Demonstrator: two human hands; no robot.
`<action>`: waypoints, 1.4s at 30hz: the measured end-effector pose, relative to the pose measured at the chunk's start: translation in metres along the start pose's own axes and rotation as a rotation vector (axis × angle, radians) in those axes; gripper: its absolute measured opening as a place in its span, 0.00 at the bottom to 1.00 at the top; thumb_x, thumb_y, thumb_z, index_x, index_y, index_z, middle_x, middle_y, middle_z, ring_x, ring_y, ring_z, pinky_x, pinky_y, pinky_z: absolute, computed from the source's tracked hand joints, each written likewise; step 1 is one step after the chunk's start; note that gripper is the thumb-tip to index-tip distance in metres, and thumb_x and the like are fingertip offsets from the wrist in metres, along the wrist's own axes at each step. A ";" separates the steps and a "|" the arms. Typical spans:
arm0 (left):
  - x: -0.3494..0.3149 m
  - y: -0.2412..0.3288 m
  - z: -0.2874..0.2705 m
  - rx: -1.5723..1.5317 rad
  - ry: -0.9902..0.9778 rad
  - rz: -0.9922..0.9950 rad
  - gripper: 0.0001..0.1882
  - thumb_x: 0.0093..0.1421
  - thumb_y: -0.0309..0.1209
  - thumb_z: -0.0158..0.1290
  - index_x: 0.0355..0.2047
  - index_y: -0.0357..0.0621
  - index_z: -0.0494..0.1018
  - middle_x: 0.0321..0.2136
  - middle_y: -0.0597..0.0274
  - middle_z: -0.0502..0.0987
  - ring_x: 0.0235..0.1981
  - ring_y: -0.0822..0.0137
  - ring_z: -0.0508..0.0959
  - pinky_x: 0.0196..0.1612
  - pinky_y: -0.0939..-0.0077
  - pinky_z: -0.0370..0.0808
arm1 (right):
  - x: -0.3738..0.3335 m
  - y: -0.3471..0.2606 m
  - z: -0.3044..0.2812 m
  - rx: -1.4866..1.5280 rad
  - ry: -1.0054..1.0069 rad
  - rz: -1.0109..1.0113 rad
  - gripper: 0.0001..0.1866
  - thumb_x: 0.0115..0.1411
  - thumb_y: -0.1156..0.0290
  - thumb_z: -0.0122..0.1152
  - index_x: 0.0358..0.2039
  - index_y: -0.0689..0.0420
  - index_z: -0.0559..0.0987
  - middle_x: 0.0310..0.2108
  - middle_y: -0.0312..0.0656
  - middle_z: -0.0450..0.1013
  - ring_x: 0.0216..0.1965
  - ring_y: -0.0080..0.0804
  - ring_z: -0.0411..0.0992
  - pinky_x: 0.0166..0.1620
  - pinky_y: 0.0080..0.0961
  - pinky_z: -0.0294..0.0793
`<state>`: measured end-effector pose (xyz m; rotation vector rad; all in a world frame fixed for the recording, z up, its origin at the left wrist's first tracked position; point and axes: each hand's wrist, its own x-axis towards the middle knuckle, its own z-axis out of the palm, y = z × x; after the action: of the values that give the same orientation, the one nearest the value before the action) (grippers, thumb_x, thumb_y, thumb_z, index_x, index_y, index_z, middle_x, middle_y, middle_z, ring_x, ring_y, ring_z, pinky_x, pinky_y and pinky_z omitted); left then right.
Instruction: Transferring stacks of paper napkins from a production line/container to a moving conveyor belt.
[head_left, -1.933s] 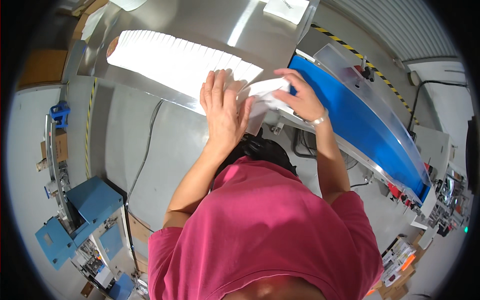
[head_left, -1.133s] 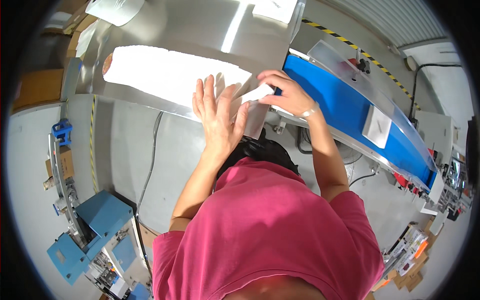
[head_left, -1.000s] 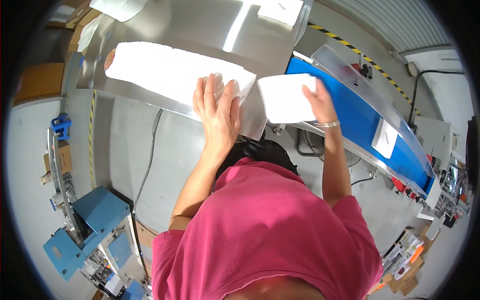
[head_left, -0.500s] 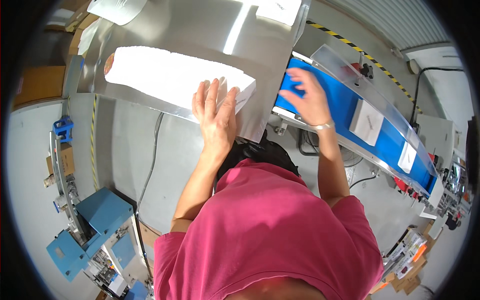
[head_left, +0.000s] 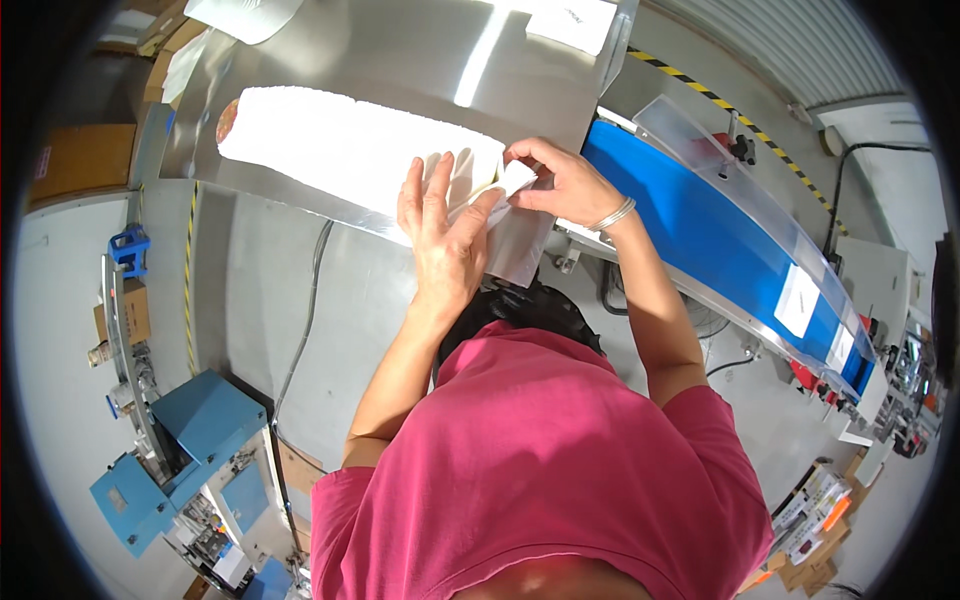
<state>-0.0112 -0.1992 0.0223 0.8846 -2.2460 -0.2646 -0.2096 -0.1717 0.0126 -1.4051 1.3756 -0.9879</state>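
A long row of white flat packets (head_left: 340, 130), packed face to face and washed out by glare, lies along the near edge of the metal table (head_left: 400, 55). My left hand (head_left: 445, 240) rests with fingers stretched out on the row's right end. Beside it, my right hand (head_left: 575, 190) pinches the end white packet (head_left: 517, 178) between thumb and fingers. This packet bends away from the others, and gaps show between the last few. Just right of the table runs a blue conveyor belt (head_left: 690, 220).
Two white packets (head_left: 797, 300) (head_left: 840, 347) lie toward the belt's far right end. A clear guard (head_left: 720, 175) stands along its far side. A brownish-red piece (head_left: 228, 122) sits against the row's left end. Another white printed piece (head_left: 575, 24) lies at the table's back right.
My right hand has moved left from over the belt to the row's end and taken hold of a packet. The belt's packets have travelled toward its far right end.
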 end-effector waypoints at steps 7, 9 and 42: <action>0.009 0.007 -0.007 -0.052 -0.004 -0.076 0.14 0.49 0.24 0.58 0.38 0.45 0.77 0.56 0.46 0.61 0.58 0.40 0.57 0.57 0.49 0.56 | -0.006 0.008 -0.006 -0.155 0.037 -0.065 0.17 0.46 0.75 0.67 0.36 0.59 0.74 0.39 0.36 0.70 0.40 0.24 0.69 0.45 0.22 0.70; 0.009 0.006 -0.008 -0.019 -0.006 -0.069 0.14 0.49 0.24 0.58 0.39 0.43 0.77 0.55 0.46 0.61 0.58 0.40 0.57 0.57 0.49 0.56 | -0.018 0.015 -0.009 -0.247 0.082 -0.235 0.16 0.45 0.74 0.69 0.35 0.59 0.75 0.40 0.38 0.71 0.42 0.25 0.69 0.47 0.22 0.69; 0.015 -0.010 -0.009 0.077 -0.015 -0.163 0.16 0.53 0.21 0.54 0.43 0.47 0.76 0.53 0.50 0.66 0.57 0.46 0.62 0.58 0.55 0.59 | -0.096 0.065 -0.041 -0.110 1.009 0.410 0.19 0.61 0.56 0.55 0.34 0.63 0.71 0.29 0.43 0.72 0.32 0.30 0.70 0.37 0.27 0.70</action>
<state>-0.0077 -0.2158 0.0332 1.1127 -2.2131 -0.2611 -0.2727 -0.0764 -0.0339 -0.5956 2.3470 -1.4142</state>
